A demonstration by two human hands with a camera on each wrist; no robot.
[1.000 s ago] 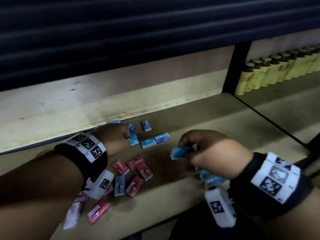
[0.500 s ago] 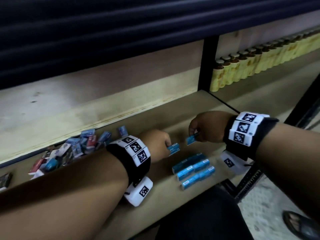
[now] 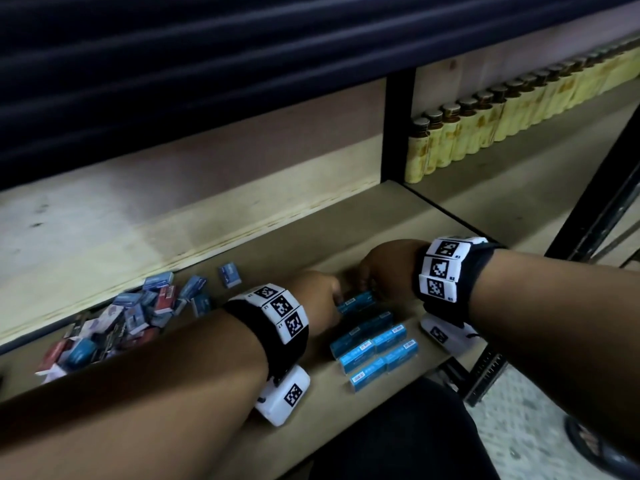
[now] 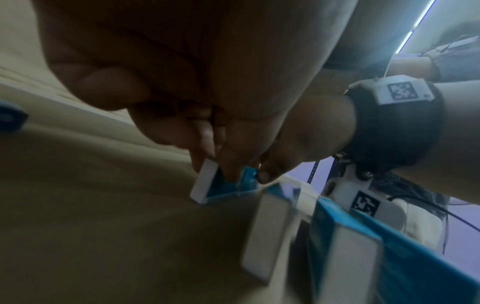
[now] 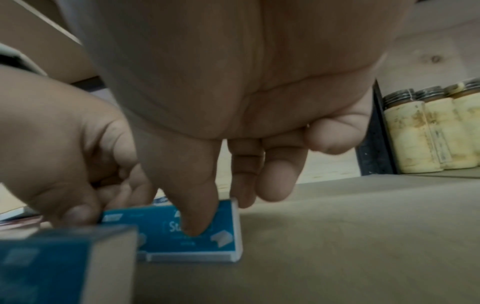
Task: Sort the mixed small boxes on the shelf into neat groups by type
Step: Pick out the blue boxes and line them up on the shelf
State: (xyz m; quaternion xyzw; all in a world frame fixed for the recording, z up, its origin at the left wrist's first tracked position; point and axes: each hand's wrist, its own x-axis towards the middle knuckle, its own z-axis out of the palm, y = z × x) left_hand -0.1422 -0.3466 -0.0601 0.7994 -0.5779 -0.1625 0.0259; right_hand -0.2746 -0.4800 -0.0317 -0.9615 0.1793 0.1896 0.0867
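Now two blue boxes (image 3: 356, 301) have come down onto the shelf (image 3: 408, 216) behind the sorted blue rows (image 3: 375, 349); left hand (image 3: 317, 299) and right hand (image 3: 384, 268) each pinch one, extending that group while the mixed pile (image 3: 121, 320) waits.

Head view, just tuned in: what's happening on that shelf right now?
A person is sorting small boxes on a wooden shelf. Both hands meet at the far end of a neat block of blue boxes: the left hand and the right hand each pinch a blue box there, setting them down side by side as a new row. A mixed pile of red and blue boxes waits unsorted to the left. Yellow bottles line the neighbouring shelf.
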